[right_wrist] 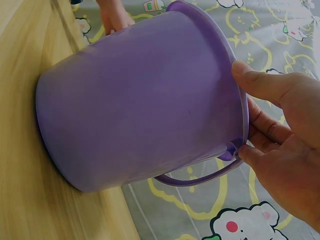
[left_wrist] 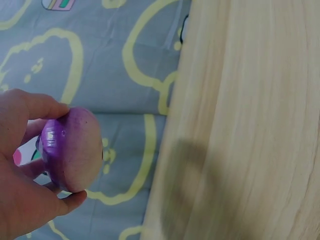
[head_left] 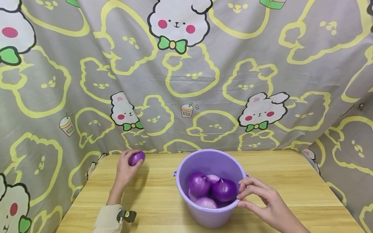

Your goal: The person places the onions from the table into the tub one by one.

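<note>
My left hand [head_left: 127,166] holds a purple onion [head_left: 137,158] above the far left of the table. In the left wrist view the onion [left_wrist: 75,150] sits between thumb and fingers, shiny purple on one side and paler on the other. A light purple bucket [head_left: 208,218] stands upright on the table, right of the left hand. Several onions [head_left: 223,189] lie inside it, some dark purple, some paler. With thumb and fingers, my right hand [head_left: 268,200] pinches the bucket's right rim; the right wrist view shows the thumb and fingers on either side of that rim [right_wrist: 245,107].
The wooden table [head_left: 156,204] reaches back to a grey curtain [head_left: 177,78] with yellow outlines and cartoon rabbits, which also hangs at both sides. The bucket's handle [right_wrist: 200,179] hangs down its far side. A small black device [head_left: 126,216] sits at the left sleeve's cuff.
</note>
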The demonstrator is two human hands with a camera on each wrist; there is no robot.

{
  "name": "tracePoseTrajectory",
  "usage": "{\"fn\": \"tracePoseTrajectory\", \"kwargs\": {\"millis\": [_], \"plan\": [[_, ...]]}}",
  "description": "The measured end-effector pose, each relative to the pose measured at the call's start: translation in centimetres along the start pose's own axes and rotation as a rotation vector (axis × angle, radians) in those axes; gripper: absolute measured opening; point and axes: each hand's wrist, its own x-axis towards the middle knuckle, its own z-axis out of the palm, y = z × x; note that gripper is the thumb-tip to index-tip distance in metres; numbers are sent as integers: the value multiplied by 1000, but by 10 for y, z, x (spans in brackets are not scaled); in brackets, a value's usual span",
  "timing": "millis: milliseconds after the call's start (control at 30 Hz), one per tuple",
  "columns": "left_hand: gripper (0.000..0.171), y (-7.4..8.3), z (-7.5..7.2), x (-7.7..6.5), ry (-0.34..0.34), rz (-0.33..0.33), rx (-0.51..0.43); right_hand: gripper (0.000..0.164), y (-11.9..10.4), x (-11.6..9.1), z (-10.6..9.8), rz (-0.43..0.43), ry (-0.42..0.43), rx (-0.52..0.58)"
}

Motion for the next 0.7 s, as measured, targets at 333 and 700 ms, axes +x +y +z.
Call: {"fn": "tracePoseTrajectory", "kwargs": {"millis": [333, 700], "plan": [[42, 11, -3, -2, 39, 51, -5, 52, 1, -2, -1, -6, 2, -5], [42, 19, -6, -5, 78, 93, -26, 52, 2, -3, -1, 5, -7, 5]]}}
